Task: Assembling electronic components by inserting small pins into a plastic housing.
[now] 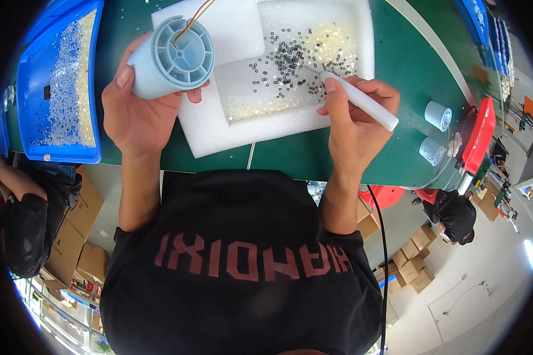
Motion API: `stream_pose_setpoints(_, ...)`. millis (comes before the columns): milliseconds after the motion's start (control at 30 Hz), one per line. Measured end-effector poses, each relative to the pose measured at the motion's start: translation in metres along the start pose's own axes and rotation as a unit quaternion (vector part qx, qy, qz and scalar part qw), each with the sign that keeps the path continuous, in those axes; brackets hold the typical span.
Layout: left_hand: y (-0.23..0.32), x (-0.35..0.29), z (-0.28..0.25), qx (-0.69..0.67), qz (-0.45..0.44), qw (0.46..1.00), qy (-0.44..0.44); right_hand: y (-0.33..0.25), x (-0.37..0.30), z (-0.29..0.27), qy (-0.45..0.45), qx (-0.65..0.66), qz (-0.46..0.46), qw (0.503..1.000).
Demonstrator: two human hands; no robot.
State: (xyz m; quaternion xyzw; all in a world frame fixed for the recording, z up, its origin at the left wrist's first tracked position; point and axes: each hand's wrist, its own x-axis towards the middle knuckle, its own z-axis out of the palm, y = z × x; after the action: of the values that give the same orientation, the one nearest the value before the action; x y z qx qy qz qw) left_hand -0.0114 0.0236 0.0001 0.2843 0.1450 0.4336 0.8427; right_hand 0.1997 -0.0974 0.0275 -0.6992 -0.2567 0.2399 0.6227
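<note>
My left hand grips a light blue cylindrical plastic housing, tilted so its ribbed round end faces up. Red and yellow wires rise from the middle of that end. In my right hand is a white pen-shaped tool, pinched between thumb and fingers. Its thin tip points left, over a white foam tray. Small black rings lie scattered in the tray's middle, with pale yellowish small parts heaped beside them. Whether the tip touches a ring is too small to tell.
A blue bin with many small pale parts stands at the left of the green table. Two light blue cups and a red bin sit at the right. Other people in dark clothes are beyond both sides, near cardboard boxes.
</note>
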Motion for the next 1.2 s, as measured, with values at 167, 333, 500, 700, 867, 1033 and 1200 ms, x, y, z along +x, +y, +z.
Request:
stream_pose_setpoints(167,0.000,-0.001,0.000,0.011,-0.001,1.000,0.010,0.002,0.001,-0.001,-0.023,-0.043,0.006,0.999)
stream_pose_setpoints(333,0.000,-0.001,-0.001,0.003,-0.002,1.000,0.005,0.003,0.003,-0.001,-0.032,-0.094,-0.004,0.995)
stream_pose_setpoints(500,0.000,-0.001,0.000,-0.004,-0.001,1.000,0.010,0.005,0.010,-0.005,0.014,-0.076,-0.143,0.987)
stream_pose_setpoints(700,0.001,-0.002,0.005,0.073,0.018,0.997,0.019,-0.016,0.020,-0.032,-0.086,-0.371,-0.270,0.884)
stream_pose_setpoints(867,-0.001,-0.002,0.016,0.138,0.032,0.989,0.045,-0.007,0.021,-0.040,-0.122,-0.392,-0.259,0.874)
stream_pose_setpoints(1033,-0.004,-0.002,0.022,0.090,0.019,0.993,0.080,-0.008,0.010,-0.044,-0.123,-0.343,-0.181,0.914)
stream_pose_setpoints(1200,-0.015,-0.003,0.029,0.056,-0.004,0.994,0.093,-0.012,-0.001,-0.047,-0.112,-0.200,-0.167,0.959)
